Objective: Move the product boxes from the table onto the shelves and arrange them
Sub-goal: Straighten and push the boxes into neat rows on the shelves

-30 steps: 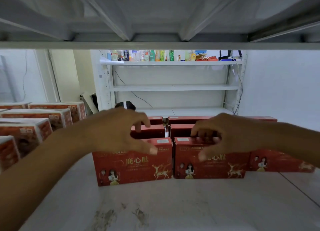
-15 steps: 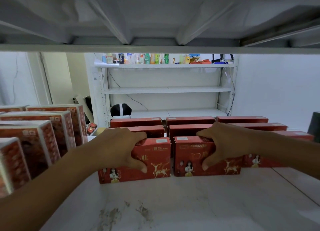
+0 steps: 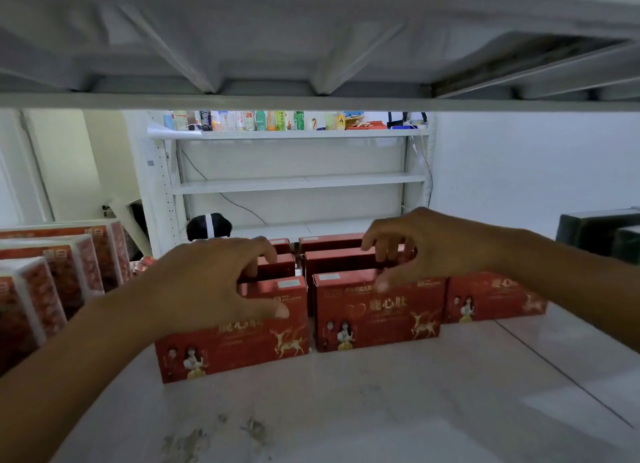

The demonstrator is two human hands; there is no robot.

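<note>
Red boxes (image 3: 377, 310): left hand (image 3: 207, 286) grips one; right hand (image 3: 426, 247) hovers, fingers spread.

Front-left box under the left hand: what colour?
Red with gold deer artwork, clearest in the head view.

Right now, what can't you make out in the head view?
- Left hand covers the top and title of the front-left red box; whether it is gripped or only touched is unclear.
- Right hand is motion-blurred; its grip on the middle front box is unclear.
- Rear red boxes: fronts hidden by the front rows.
- Orange-and-white boxes: cut by the left edge.
- Far-shelf bottles: labels too small.
</note>
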